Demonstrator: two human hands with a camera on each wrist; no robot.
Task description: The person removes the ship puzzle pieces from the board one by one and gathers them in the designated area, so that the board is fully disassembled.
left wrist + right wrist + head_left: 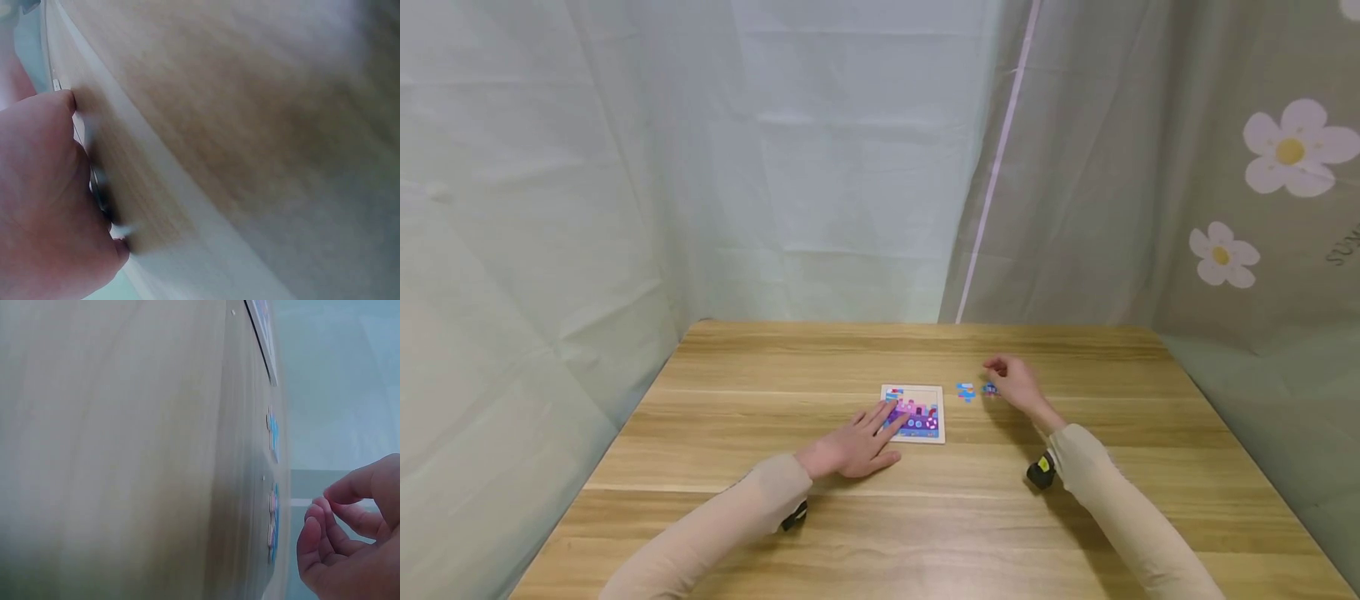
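A small jigsaw puzzle in a pale frame (943,417) lies on the table, showing a pink and purple ship. My left hand (857,444) rests over its left side, fingers spread, covering part of the picture. To the right of the frame lies a blue puzzle piece (966,392). Further right, another group of blue and purple puzzle pieces (990,389) sits partly beneath my right hand (1017,383). That hand is raised above the table with loosely bent fingers (317,519), thumb and index tips close together, and nothing shows between them.
The wood-grain table (737,367) spreads out around the puzzle. Pale curtains (850,167) hang behind and beside it, with printed white flowers (1290,150) on the right one. A black wrist camera (1041,472) sits under the right wrist.
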